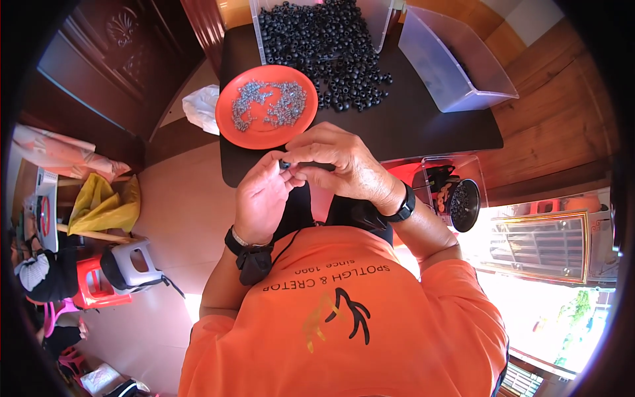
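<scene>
Both of my hands meet over my lap, just in front of the dark table's near edge. A small dark round piece [284, 164], like the black ones on the table, sits at my fingertips. My left hand [259, 202] has its palm turned up and its fingertips closed on the piece. From the other side my right hand [347, 162] pinches at it with thumb and fingers. Fingers partly cover the piece. Just beyond my hands lies a red-orange plate [228, 109] with many tiny silvery metal parts [288, 106] on it.
Many small black pieces [317, 40] spill from a tipped clear bin onto the dark table [397, 129]. A translucent bin [440, 66] stands at the right. Below the table edge, a clear box [481, 178] holds a dark bowl [464, 205]. Plastic stools [135, 264] stand at the left.
</scene>
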`<state>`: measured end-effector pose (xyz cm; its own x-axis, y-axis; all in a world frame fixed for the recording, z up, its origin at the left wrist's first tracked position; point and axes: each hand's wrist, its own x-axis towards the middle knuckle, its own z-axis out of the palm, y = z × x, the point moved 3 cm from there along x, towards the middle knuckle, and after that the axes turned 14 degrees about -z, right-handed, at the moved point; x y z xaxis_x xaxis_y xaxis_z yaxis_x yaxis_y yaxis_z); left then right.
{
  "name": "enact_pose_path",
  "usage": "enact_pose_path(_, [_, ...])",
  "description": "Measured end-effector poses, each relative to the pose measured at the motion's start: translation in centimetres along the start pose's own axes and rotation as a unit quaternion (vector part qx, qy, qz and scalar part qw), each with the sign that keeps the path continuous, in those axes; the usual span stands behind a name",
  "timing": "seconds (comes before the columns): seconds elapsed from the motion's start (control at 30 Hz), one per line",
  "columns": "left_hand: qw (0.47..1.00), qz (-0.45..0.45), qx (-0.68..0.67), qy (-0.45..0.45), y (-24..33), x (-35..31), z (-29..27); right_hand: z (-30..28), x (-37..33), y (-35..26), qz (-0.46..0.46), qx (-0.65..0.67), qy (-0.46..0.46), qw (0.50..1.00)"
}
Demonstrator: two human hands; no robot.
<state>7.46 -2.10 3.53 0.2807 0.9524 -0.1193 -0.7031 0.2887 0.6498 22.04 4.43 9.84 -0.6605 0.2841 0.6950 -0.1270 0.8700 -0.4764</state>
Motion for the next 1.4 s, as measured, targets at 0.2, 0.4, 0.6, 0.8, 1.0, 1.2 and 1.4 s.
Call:
enact_pose_path(0.2, [0.999, 0.005, 0.031, -0.009, 0.4, -0.5, -1.3, -2.5, 1.5, 1.6, -0.003, -0.11, -0.038, 0.993])
enact_pose_path(0.4, [1.0, -0.003, 0.03, 0.001, 0.7, -0.7, -1.4, -7.0, 3.0, 12.7, 0.068, -0.278, -0.062, 0.956])
enact_pose_path(0.6, [1.0, 0.003, 0.012, 0.007, 1.0, -1.2, -1.8, -5.3, 4.6, 17.9, 0.187, -0.332, -0.256, 0.889])
enact_pose_path(0.8, [1.0, 0.0, 0.008, 0.014, 1.4, -1.3, -2.0, -4.7, 3.8, 20.1, 0.188, -0.386, -0.319, 0.845])
enact_pose_path(1.0, [1.0, 0.002, 0.016, 0.002, 1.5, -1.2, -1.4, -6.6, 4.0, 16.1, 0.234, -0.251, -0.149, 0.927])
enact_pose_path(1.2, [0.999, 0.007, 0.019, -0.033, 1.5, -0.5, 0.3, -3.8, 2.0, 7.1, 0.239, 0.296, 0.063, 0.923])
enact_pose_path(1.4, [0.997, 0.012, 0.017, -0.073, 1.5, 0.6, 2.2, -1.5, 0.3, 3.2, 0.24, 0.394, 0.113, 0.88])
